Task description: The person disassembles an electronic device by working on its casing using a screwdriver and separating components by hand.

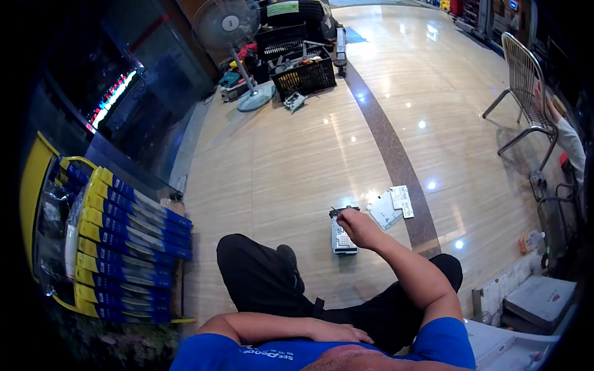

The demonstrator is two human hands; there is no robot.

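Observation:
A silver box-shaped electronic unit (pixel 344 240) with a dark far end lies on the tiled floor in front of my crossed legs. Over its far end is my right hand (pixel 357 227), fingers closed in a pinch. A thin dark tool (pixel 336 211) sticks out from these fingers to the left; its exact kind is too small to tell. Beside the unit, to the right, lie a flat silver metal plate (pixel 383 210) and a white slotted piece (pixel 402 201). My left hand (pixel 343 333) rests flat across my lap, fingers extended, holding nothing.
A rack of blue and yellow packages (pixel 124 247) stands at left. Farther off are a standing fan (pixel 253 99) and a black crate (pixel 304 74) of tools and parts. A metal chair (pixel 531 93) is at right, with another person's arm (pixel 550 108) near it. Flat boxes (pixel 538 300) lie at lower right.

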